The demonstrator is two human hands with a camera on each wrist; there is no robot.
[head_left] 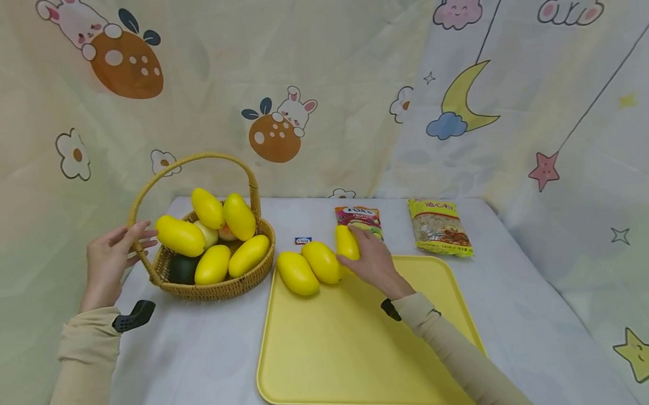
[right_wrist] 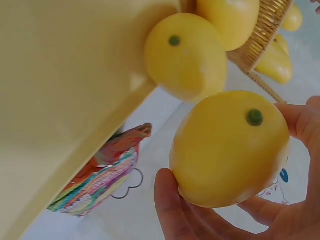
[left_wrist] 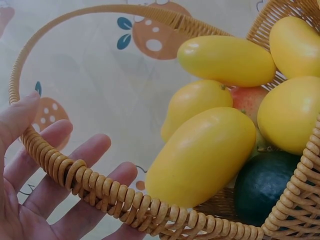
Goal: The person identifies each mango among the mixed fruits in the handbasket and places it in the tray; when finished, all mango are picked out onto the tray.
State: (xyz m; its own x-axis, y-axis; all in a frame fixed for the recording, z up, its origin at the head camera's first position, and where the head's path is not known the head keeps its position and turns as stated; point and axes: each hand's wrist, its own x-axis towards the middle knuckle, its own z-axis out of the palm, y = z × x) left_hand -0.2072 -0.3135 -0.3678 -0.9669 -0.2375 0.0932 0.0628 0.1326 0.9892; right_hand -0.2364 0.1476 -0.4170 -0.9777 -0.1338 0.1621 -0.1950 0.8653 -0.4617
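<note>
My right hand (head_left: 374,258) grips a yellow mango (right_wrist: 225,150) over the tray's far edge, its fingers around the sides. Two more mangoes (head_left: 298,274) lie side by side at the far left corner of the yellow tray (head_left: 358,352). To the left stands a wicker basket (head_left: 219,289) with a tall arched handle (left_wrist: 75,175). My left hand (head_left: 109,260) is at the base of that handle, fingers extended behind it and thumb in front. Inside the basket are several mangoes (left_wrist: 202,155), a dark green round fruit (left_wrist: 267,187) and a partly hidden reddish fruit (left_wrist: 247,102).
Behind the tray lies a colourful candy bag (head_left: 360,213), partly hidden by the right hand. A small blue packet (head_left: 302,240) lies between basket and bag. At the back right is a yellow food packet (head_left: 441,229). A printed cloth (head_left: 342,105) hangs behind the white-covered table.
</note>
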